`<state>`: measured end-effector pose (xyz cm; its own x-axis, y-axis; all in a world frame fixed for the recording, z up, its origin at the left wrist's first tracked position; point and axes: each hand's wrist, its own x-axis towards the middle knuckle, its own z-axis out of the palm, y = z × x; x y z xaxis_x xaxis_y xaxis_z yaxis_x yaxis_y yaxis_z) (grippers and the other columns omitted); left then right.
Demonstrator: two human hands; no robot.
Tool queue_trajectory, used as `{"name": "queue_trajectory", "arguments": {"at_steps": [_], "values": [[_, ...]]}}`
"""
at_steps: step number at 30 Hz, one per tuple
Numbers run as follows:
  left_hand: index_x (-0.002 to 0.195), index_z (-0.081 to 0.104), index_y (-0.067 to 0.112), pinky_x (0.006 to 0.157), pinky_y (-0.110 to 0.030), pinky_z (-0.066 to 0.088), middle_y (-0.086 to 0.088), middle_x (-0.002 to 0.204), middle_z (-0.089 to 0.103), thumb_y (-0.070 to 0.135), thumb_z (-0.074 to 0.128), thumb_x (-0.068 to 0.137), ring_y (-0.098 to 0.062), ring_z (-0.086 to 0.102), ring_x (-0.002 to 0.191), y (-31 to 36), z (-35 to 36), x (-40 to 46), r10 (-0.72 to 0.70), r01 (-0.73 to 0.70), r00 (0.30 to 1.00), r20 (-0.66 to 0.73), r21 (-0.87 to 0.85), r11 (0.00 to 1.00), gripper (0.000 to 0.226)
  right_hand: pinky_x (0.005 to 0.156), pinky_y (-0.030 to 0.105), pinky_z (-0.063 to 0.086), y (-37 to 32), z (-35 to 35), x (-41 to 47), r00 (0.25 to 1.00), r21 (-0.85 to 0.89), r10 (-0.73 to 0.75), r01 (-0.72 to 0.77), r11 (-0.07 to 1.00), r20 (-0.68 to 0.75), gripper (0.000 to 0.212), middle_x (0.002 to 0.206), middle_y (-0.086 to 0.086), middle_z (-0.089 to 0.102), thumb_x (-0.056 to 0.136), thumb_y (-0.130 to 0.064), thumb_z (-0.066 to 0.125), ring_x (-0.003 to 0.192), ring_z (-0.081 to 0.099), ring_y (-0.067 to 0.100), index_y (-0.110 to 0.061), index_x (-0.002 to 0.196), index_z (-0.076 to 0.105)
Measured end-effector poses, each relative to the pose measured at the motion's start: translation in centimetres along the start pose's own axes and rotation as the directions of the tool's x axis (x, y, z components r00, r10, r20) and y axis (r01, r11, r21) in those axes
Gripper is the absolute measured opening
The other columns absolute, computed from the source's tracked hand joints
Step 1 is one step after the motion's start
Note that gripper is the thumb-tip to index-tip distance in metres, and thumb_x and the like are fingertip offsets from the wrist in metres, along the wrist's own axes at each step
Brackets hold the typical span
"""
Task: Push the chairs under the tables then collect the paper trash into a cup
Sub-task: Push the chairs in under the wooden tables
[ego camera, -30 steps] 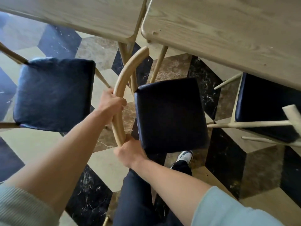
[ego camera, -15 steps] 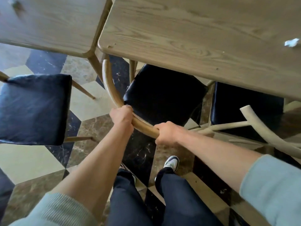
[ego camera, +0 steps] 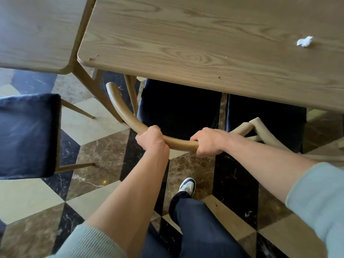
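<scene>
A wooden chair with a curved backrest (ego camera: pixel 122 110) and dark blue seat (ego camera: pixel 178 107) stands in front of me, its seat partly under the wooden table (ego camera: pixel 186 43). My left hand (ego camera: pixel 150 138) and my right hand (ego camera: pixel 208 141) both grip the backrest, a short gap between them. A crumpled white paper scrap (ego camera: pixel 304 41) lies on the table at the far right. No cup is in view.
A second chair (ego camera: pixel 264 116) sits tucked under the same table to the right, its backrest touching mine. A third chair's blue seat (ego camera: pixel 28 135) stands out at the left beside another table (ego camera: pixel 37 30). My leg and shoe (ego camera: pixel 187 186) are below on the checkered marble floor.
The chair has turned from sideways to facing the table and slid further under it. My right hand moved along the backrest; the view shifted toward the table.
</scene>
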<state>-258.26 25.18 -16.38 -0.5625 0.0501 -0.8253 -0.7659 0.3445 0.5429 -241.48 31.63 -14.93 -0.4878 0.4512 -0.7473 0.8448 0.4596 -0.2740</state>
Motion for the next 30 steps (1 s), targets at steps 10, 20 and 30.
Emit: {"name": "queue_trajectory", "arguments": {"at_steps": [10, 20, 30], "values": [[0.141, 0.042, 0.015, 0.099, -0.051, 0.055, -0.004, 0.105, 0.057, 0.001, 0.067, 0.085, -0.021, 0.059, 0.088, 1.0, -1.3, 0.9, -0.039, 0.038, 0.999, -0.012, -0.017, 0.999, 0.063, 0.041, 0.026, 0.037, -0.6, -0.6, 1.5, 0.998, -0.047, -0.060, 0.059, 0.997, -0.005, 0.021, 0.062, -0.008, 0.062, 0.053, -0.043, 0.063, 0.049, 0.059, 0.008, -0.036, 0.073, 0.063], [0.133, 0.036, 0.016, 0.098, -0.052, 0.057, -0.010, 0.111, 0.054, 0.003, 0.071, 0.084, -0.025, 0.062, 0.097, 2.5, -1.4, 3.1, -0.027, 0.016, 0.990, 0.136, 0.082, 0.997, 0.062, 0.043, 0.026, 0.039, -0.7, -1.6, 3.3, 0.995, -0.043, -0.070, 0.068, 0.997, -0.064, 0.022, 0.062, -0.009, 0.061, 0.052, -0.047, 0.066, 0.051, 0.060, 0.008, -0.039, 0.072, 0.063], [0.137, 0.048, 0.009, 0.097, -0.052, 0.059, -0.015, 0.132, 0.064, 0.046, 0.074, 0.092, -0.029, 0.067, 0.117, 4.0, -5.8, 4.3, -0.127, -0.046, 0.870, 0.477, 0.334, 0.941, 0.063, 0.064, 0.028, 0.048, -3.2, -2.6, 2.3, 0.994, 0.080, -0.030, 0.022, 0.997, 0.101, 0.056, 0.098, -0.008, 0.064, 0.063, -0.031, 0.064, 0.082, 0.062, 0.011, -0.036, 0.118, 0.060]]}}
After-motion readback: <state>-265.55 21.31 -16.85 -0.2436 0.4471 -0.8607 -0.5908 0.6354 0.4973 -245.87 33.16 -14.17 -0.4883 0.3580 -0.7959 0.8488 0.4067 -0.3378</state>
